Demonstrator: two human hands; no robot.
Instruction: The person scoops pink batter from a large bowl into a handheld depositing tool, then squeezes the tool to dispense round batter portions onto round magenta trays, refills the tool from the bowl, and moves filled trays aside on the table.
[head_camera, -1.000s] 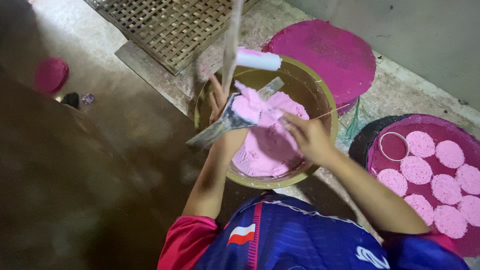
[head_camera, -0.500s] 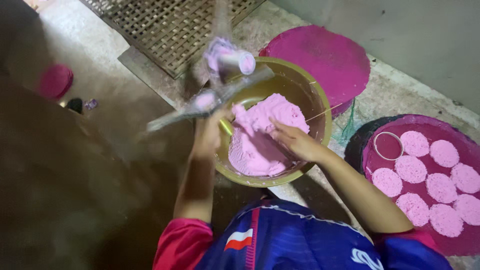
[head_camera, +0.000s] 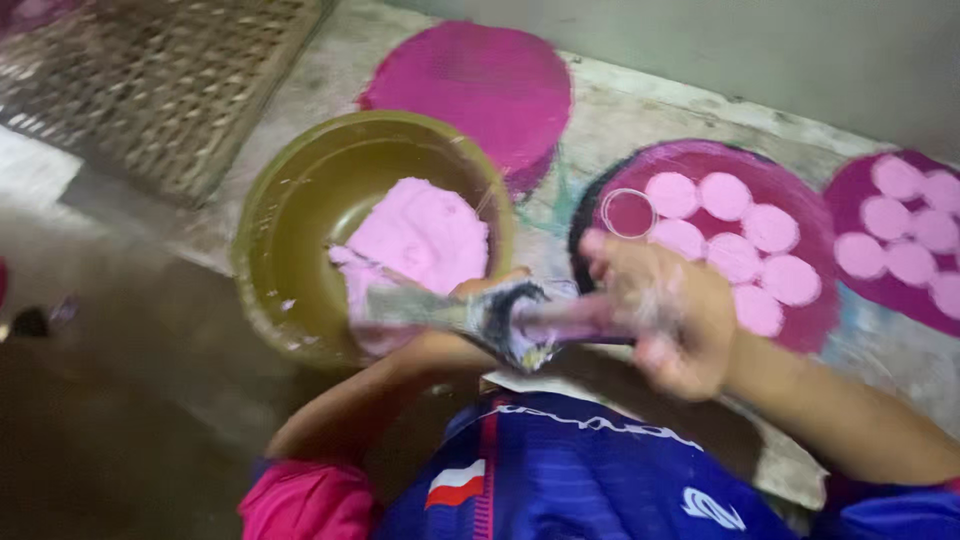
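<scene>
An olive-green bowl (head_camera: 290, 220) holds a mound of pink dough (head_camera: 420, 235). A metal scraper (head_camera: 410, 305), smeared with dough, lies across the bowl's near rim, its blade over the dough. My left hand (head_camera: 485, 292) is mostly hidden behind the scraper's middle and seems closed on it. My right hand (head_camera: 665, 320), blurred and coated in dough, is closed around the scraper's handle, right of the bowl and just in front of a tray of discs.
A round magenta tray (head_camera: 700, 160) carries several pink dough discs and a clear ring cutter (head_camera: 628, 212). A second tray of discs (head_camera: 850, 195) lies at the right edge, a bare magenta tray (head_camera: 470, 80) behind the bowl, a woven mat (head_camera: 150, 90) at top left.
My right hand left the dough and took the scraper's handle. The scraper came down from above the bowl to its near rim. The view shifted to the right.
</scene>
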